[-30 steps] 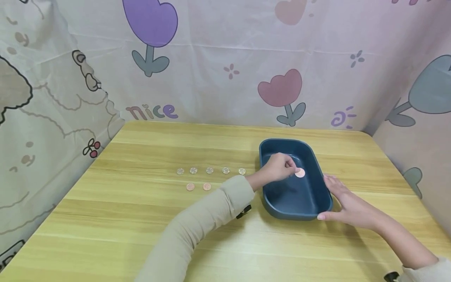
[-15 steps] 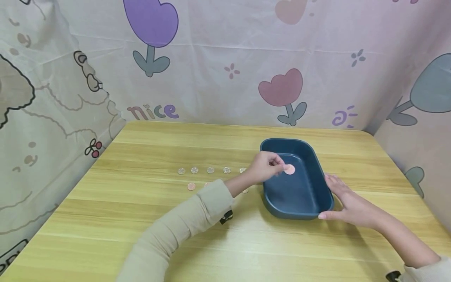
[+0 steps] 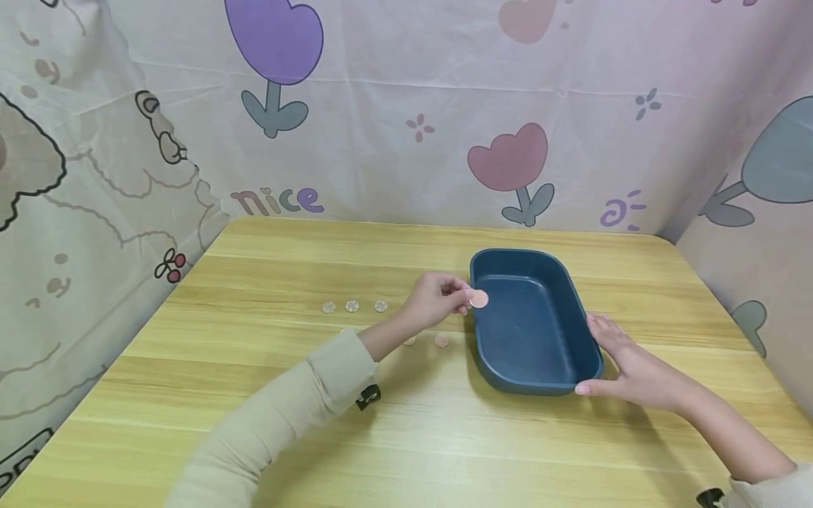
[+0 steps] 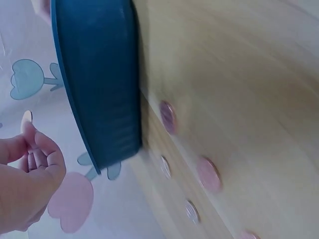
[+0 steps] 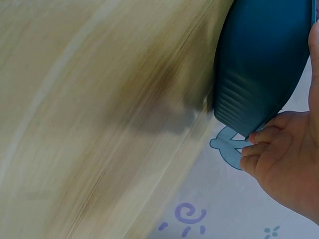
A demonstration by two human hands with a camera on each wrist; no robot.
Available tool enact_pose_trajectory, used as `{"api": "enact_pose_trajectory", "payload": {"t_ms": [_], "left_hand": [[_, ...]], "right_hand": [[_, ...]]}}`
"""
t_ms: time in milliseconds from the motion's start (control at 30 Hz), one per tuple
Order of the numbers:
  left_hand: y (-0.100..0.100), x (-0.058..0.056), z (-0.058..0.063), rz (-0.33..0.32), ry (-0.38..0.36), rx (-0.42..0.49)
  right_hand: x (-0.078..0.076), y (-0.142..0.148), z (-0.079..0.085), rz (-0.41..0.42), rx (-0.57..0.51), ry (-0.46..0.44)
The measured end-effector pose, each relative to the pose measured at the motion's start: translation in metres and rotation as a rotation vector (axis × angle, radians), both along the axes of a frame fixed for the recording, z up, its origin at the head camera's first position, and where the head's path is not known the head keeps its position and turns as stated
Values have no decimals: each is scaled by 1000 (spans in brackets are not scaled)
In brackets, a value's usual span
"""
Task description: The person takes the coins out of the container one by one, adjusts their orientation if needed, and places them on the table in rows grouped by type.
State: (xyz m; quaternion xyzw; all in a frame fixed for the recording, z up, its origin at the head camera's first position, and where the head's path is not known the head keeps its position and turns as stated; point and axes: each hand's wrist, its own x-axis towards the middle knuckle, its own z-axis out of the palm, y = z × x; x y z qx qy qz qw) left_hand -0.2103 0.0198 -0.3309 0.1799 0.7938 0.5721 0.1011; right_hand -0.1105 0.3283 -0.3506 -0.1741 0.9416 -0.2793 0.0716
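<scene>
My left hand (image 3: 437,300) pinches a copper-coloured coin (image 3: 479,299) between thumb and finger, above the left rim of a dark blue bin (image 3: 530,381). In the left wrist view the coin (image 4: 28,116) stands out at the fingertips. My right hand (image 3: 625,363) rests against the bin's near right corner, thumb at the front and fingers along the right wall. From the right wrist, those fingertips (image 5: 249,150) show near the bin's rim. Silver-coloured coins (image 3: 381,306) lie in a back row left of the bin; copper-coloured coins (image 3: 441,341) lie nearer. My left arm hides some of them.
A wooden tabletop (image 3: 444,437) carries the bin and coins. Behind it and at both sides hangs a printed cloth (image 3: 381,106) with tulips and small drawings. No coin shows on the visible bin floor.
My left hand has drawn left from over the bin's middle to its left rim, still pinching the coin. The right hand and the bin have stayed in place.
</scene>
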Motion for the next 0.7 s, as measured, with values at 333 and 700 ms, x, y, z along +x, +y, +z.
{"api": "enact_pose_trajectory", "payload": {"t_ms": [333, 700], "left_hand": [[-46, 3, -1, 50, 1, -58], [-109, 9, -11, 152, -10, -152]], "right_hand": [[0, 0, 0, -1, 4, 1], [-1, 1, 0, 6, 7, 9]]}}
